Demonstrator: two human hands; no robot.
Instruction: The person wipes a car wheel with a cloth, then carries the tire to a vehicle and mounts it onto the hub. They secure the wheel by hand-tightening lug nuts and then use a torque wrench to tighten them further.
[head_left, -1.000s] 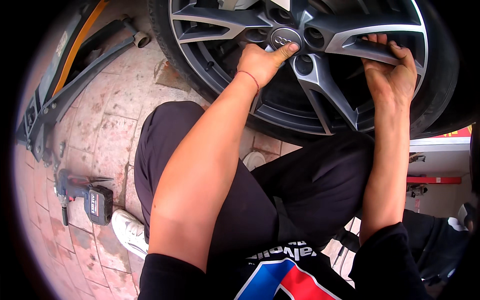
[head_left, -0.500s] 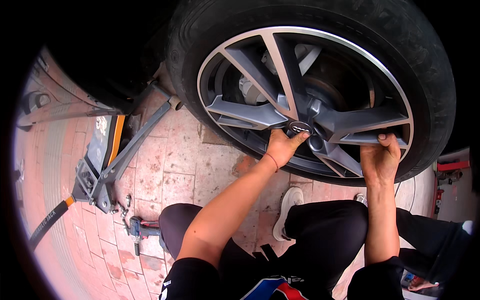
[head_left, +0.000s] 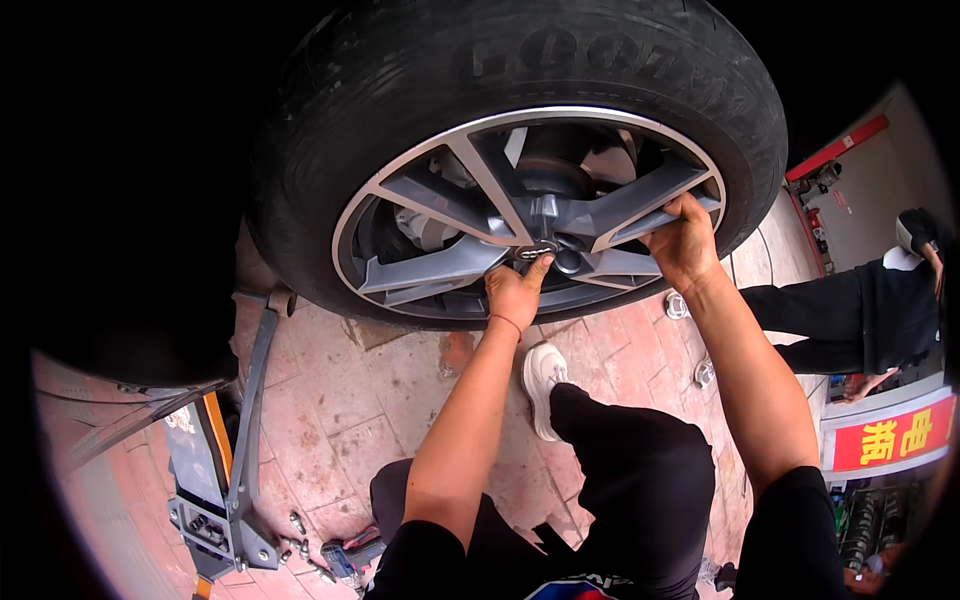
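Note:
A car wheel (head_left: 700,185) with a black tyre and a silver-and-dark spoked rim fills the upper middle. Low on its hub, my left hand (head_left: 513,293) is closed at the wheel, its thumb pressed at the lower edge of the round centre cap (head_left: 534,252); its other fingers are mostly hidden. My right hand (head_left: 683,247) grips a spoke at the right side of the rim, fingers curled over it from below. Behind the spokes, a pale brake caliper (head_left: 425,228) shows on the left.
A grey and orange jack (head_left: 205,455) stands under the car on the left. By it lie a power wrench (head_left: 352,553) and several small metal parts (head_left: 297,522) on the brick floor (head_left: 340,440). Another person in dark clothes (head_left: 830,305) is at the right, near a red-and-yellow sign (head_left: 893,435).
The view has shifted, so the wheel sits lower and further left, and more of the right side shows. Both hands keep their places on the wheel.

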